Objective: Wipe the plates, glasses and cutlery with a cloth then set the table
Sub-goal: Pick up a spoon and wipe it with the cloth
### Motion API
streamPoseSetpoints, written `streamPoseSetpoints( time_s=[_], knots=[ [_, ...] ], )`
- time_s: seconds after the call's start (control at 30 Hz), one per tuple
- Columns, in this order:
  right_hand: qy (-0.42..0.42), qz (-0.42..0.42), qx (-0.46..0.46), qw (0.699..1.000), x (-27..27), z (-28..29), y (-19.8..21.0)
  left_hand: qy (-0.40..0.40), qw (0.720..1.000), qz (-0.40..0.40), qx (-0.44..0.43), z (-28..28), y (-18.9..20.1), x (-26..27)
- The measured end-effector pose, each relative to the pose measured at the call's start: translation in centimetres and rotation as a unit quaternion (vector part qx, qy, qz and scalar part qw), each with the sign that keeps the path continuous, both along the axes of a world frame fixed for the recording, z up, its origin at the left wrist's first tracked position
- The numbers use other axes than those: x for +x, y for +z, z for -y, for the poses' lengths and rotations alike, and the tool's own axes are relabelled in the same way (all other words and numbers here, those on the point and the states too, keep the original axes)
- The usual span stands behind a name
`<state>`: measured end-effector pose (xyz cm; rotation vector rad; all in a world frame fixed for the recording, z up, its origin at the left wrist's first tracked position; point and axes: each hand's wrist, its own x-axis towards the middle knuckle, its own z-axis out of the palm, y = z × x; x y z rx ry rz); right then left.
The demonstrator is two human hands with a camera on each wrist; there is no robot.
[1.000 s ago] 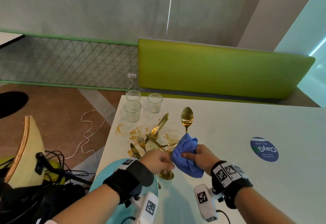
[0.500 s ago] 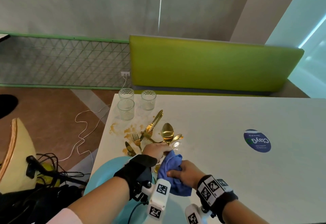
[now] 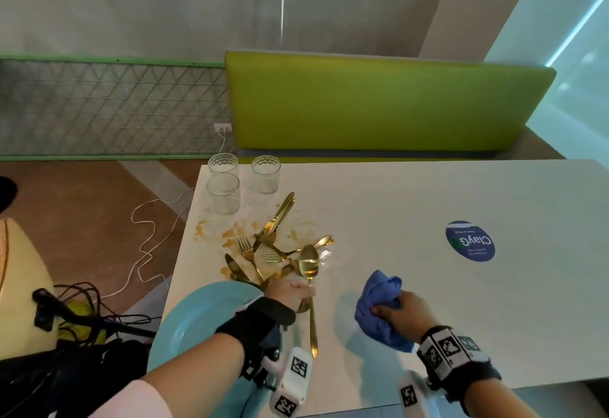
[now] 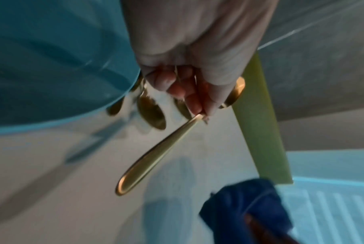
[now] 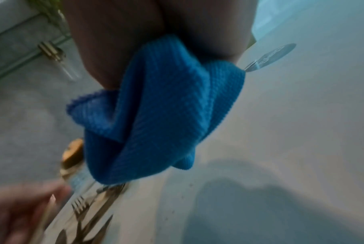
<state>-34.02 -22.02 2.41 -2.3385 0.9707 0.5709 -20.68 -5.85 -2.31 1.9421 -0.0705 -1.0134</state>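
White table (image 3: 428, 302), ribbed blue cloth (image 3: 379, 305)

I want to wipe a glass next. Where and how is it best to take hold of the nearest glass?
Grip the nearest glass around its side wall, coming from the front right. It stands upright, two other glasses crowd it behind, and the table edge is to its left. The cutlery pile lies close, so approach above it.
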Motion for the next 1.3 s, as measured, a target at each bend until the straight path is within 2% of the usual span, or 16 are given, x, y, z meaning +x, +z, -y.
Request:
streamPoseSetpoints(
  time_s=[0.07,0.17,0.23,0.33,0.4,0.67,0.87,0.97,1.0,1.1,1.17,1.23,1.3],
  knots=[
    [-0.020,0.011,0.003,1.000,-0.2,0.9,-0.4,-0.010,0.999,0.002,0.032,0.9,-1.2,-2.2],
    [-0.033,0.015,-0.002,0.999,-0.3,1.5,-0.6,-0.034,0.997,-0.050,0.037,1.9,-2.2,-4.0],
    [-0.046,0.033,0.004,0.998,-0.4,1.8,-0.4,-0.062,0.996,-0.020,0.061,2.4,-2.5,-4.0],
    [-0.060,0.039,0.016,0.997,-1.1,1.8,-0.1,-0.150,0.976,0.078,0.137,2.5,-3.0,-4.1],
    [-0.079,0.019,0.021,0.996,-2.8,3.3,-0.9,-0.171,0.967,0.064,0.176,4.1,-4.0,-5.0],
    [-0.094,0.021,0.029,0.995,-3.4,3.1,-0.8,-0.175,0.960,0.073,0.207,4.0,-5.0,-5.1],
    [-0.103,0.030,0.034,0.994,-2.8,3.1,-0.5,-0.151,0.950,0.186,0.201,3.6,-2.3,-2.8],
    [-0.111,0.046,0.041,0.992,-2.3,3.2,-0.7,-0.176,0.907,0.291,0.250,2.4,-0.6,1.4],
    [-0.121,0.057,0.049,0.990,-2.1,3.1,-0.7,-0.208,0.887,0.304,0.278,1.9,-0.2,2.7],
    [-0.145,0.084,0.068,0.983,-1.5,3.0,-0.9,-0.363,0.804,0.297,0.365,1.0,0.4,4.5],
    [-0.148,0.092,0.072,0.982,-1.4,2.9,-1.0,-0.436,0.760,0.297,0.380,0.7,0.2,5.1],
    [-0.154,0.101,0.074,0.980,-1.3,2.9,-1.0,-0.474,0.737,0.311,0.368,0.7,0.2,5.5],
    [-0.163,0.109,0.074,0.978,-1.5,2.9,-1.0,-0.484,0.726,0.330,0.360,0.9,0.4,5.5]
  ],
)
